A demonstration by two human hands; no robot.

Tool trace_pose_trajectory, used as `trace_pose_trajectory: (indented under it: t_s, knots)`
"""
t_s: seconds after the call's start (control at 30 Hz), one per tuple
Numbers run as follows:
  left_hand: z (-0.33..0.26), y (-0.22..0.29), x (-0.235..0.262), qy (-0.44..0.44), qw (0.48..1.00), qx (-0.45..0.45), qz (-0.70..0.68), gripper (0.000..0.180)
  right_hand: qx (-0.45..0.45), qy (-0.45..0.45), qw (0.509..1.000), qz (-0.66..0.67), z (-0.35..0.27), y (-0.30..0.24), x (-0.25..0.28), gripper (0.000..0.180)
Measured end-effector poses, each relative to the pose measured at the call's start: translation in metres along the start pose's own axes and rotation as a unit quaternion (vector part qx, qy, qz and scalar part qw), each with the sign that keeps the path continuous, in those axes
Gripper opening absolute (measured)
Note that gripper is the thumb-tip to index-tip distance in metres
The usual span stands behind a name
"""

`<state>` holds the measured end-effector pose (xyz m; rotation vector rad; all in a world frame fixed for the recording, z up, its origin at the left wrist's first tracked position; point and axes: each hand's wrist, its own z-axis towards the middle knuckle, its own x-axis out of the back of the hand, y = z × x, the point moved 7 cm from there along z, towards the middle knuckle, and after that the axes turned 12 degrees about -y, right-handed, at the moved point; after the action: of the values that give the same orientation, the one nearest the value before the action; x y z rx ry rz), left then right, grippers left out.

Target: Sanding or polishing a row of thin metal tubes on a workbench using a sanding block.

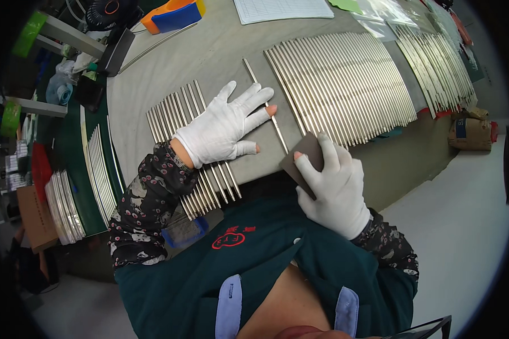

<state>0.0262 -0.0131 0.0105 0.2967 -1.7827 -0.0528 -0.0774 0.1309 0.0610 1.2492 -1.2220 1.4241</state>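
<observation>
While pinned under flat, open left hand (226,127), single rod (264,104) running away lengthwise, just left of right hand (333,189) gripping dark pad (304,158).

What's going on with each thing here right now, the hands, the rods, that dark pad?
Left hand: gloved, flat on the small batch of rods, fingers spread.
Right hand: gloved, gripping the dark pad.
Dark pad: held tilted at the table edge.
Single rod: lying alone between the batches, a left fingertip on it.
Small batch of rods: side by side, under the left hand.
Large batch of rods: laid in a neat row, untouched.
</observation>
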Motion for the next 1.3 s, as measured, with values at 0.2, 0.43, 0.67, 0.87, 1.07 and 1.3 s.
trace_pose_trajectory:
  t_s: [0.2,0.43,0.67,0.87,1.07,1.3]
  knots:
    - [0.008,0.004,0.008,-0.005,1.000,0.013,0.006,0.077,-0.014,0.085,0.995,0.059,0.020,0.023,0.019,0.052]
    - [0.064,0.000,0.021,0.046,0.997,-0.005,0.059,0.074,-0.206,0.216,0.954,-0.001,-0.069,0.111,0.035,0.061]
    - [0.123,-0.008,0.025,0.116,0.988,-0.075,0.064,0.072,-0.272,0.241,0.931,-0.021,-0.102,0.147,0.031,0.064]
    - [0.130,0.001,0.030,0.088,0.991,-0.048,0.093,0.065,-0.244,0.185,0.952,0.003,-0.088,0.140,0.019,0.060]
    - [0.133,-0.002,0.027,0.077,0.993,-0.054,0.077,0.068,-0.226,0.111,0.968,-0.012,-0.058,0.126,0.012,0.062]
    - [0.144,0.008,0.038,0.081,0.994,-0.046,0.051,0.066,-0.212,0.052,0.974,-0.055,0.000,0.139,0.024,0.050]
